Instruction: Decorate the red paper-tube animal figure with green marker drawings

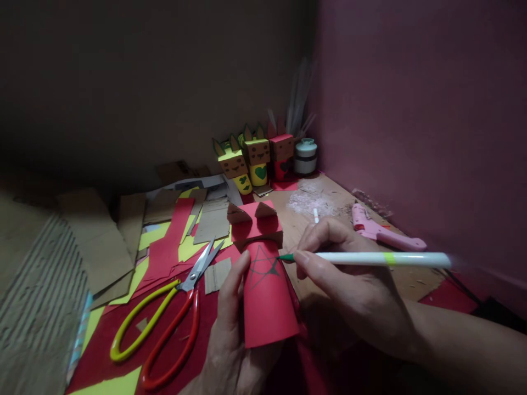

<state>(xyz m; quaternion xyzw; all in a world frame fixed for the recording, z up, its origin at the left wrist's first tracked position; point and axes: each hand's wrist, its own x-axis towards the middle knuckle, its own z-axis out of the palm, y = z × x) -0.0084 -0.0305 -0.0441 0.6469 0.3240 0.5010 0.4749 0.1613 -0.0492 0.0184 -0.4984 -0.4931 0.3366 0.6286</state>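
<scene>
My left hand (pixel 233 323) is wrapped round a red paper figure (pixel 269 307), its thumb along the left side of the tube body. The figure has a boxy red head with two brown cardboard ears pointing away from me. A star outline is drawn on the body, with a dark filled patch at its right. In my right hand (pixel 341 269) is a white marker (pixel 354 258) with a green tip, pinched near the tip. That tip touches or nearly touches the star's right point.
Scissors (pixel 191 282) with yellow and red handles lie partly open at the left, among cardboard pieces (pixel 96 236) and coloured paper. Three finished-looking figures (pixel 258 151) and a pale container (pixel 306 158) stand at the back. A pink glue gun (pixel 382 233) lies at the right.
</scene>
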